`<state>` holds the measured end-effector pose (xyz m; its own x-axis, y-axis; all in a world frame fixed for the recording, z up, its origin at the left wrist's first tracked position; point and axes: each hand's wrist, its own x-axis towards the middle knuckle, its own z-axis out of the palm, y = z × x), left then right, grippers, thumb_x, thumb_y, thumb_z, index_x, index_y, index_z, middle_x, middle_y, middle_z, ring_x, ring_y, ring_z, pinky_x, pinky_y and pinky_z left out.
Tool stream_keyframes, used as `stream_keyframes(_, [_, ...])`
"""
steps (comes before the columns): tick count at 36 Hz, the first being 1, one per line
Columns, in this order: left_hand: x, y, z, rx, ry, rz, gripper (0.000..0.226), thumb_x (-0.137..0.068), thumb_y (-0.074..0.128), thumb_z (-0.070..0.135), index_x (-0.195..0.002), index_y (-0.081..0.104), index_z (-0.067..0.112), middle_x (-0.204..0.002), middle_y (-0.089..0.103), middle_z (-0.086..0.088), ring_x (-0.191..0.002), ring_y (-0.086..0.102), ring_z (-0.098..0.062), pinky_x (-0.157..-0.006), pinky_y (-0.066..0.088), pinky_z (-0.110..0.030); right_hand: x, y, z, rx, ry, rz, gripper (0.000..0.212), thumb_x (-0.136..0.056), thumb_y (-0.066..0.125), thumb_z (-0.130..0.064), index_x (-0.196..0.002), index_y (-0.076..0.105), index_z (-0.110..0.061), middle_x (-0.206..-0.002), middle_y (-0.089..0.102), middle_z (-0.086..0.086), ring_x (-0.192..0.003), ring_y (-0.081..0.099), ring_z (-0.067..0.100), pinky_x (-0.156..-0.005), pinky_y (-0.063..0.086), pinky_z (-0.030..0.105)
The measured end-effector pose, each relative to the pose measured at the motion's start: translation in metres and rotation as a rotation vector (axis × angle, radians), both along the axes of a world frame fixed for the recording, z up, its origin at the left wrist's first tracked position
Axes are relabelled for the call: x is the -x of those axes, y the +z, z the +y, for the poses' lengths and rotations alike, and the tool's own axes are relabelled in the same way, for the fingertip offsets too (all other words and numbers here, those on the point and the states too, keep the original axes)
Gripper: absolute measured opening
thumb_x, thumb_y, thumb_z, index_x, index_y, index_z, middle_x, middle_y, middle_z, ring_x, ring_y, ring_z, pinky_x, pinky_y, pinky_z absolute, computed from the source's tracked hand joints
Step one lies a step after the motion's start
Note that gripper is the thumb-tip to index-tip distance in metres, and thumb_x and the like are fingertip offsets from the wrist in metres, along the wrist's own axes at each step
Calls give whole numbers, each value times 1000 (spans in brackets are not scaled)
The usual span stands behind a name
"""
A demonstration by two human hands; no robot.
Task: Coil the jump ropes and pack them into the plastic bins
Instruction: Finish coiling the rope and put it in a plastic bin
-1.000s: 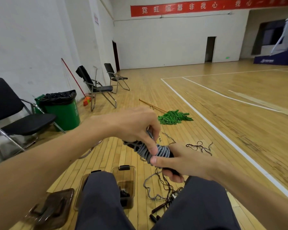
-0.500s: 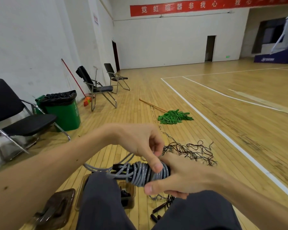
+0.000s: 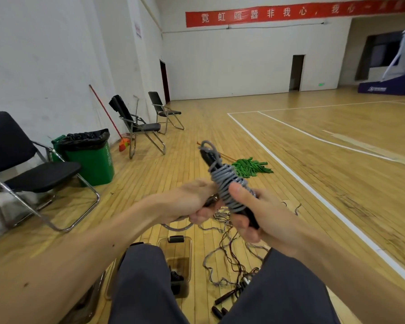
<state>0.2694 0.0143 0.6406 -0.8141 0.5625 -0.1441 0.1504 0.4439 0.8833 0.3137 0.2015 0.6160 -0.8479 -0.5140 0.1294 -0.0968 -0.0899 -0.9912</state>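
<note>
Rope: grey jump rope was wound in tight turns round its black handles, and the bundle was tilted up and away to the left, held above the knees.
Right hand: right hand gripped the lower end of the bundle, with its fingers curled round the handles and its thumb pressed flat on the grey turns.
Left hand: left hand sat just beside the bundle on its left, fingers curled round a loose strand of the same rope. A slack grey loop hung below the fist.
Bin: a clear plastic bin stood open on the wooden floor between the knees, with dark items lying at its bottom. A second clear container to its left was mostly hidden by the left leg.
Floor: loose ropes lay tangled just right of the bin, with spare handles near the right knee.
Background: a green mop lay beyond the hands, and a green trash can stood between folding chairs at the wall.
</note>
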Motion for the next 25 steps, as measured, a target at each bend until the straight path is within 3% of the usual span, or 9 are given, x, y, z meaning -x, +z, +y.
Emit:
stream_keyframes(5, [1,0,-3,59,-37,-24,40,-106,36,46,-93,51,11,-55,40,4,-47,34,-12,-47,33,-23,13,-8,6,40,-114,-115,52,-77,64,-58,-95,63,-9,-61,44,1,-44,37,11,-42,32,18])
stream_keyframes(8, [-1,-4,-10,176,-101,-22,37,-107,37,41,-96,56,12,-57,40,6,-50,37,-11,-54,35,-27,26,-11,18,152,-228,-221,55,-79,66,-53,-105,52,-7,-61,45,-1,-45,37,10,-40,31,17])
stream_keyframes(11, [-5,-8,-13,240,-74,26,38,-107,34,42,-91,53,14,-57,34,9,-48,30,-10,-48,31,-23,35,-15,33,178,-293,-275,58,-78,68,-51,-110,52,-4,-61,45,-1,-45,37,9,-38,33,17])
stream_keyframes(16, [-13,-4,-1,388,-117,258,38,-108,36,39,-85,57,17,-55,37,11,-47,33,-6,-51,31,-22,41,-29,36,54,-325,-278,58,-77,69,-54,-106,54,-6,-62,44,1,-48,37,11,-40,33,18])
stream_keyframes(21, [-18,10,12,619,-125,528,30,-103,50,40,-93,62,14,-68,50,4,-58,43,-11,-57,35,-27,45,-28,30,-18,-336,-276,49,-83,66,-53,-100,55,-8,-61,46,1,-47,38,12,-41,32,18])
stream_keyframes(25, [-18,34,14,801,-147,801,28,-104,48,37,-96,64,17,-70,53,8,-61,48,-8,-57,36,-28,41,-32,28,-123,-279,-251,52,-82,66,-55,-99,52,-8,-60,46,2,-48,38,14,-42,32,20])
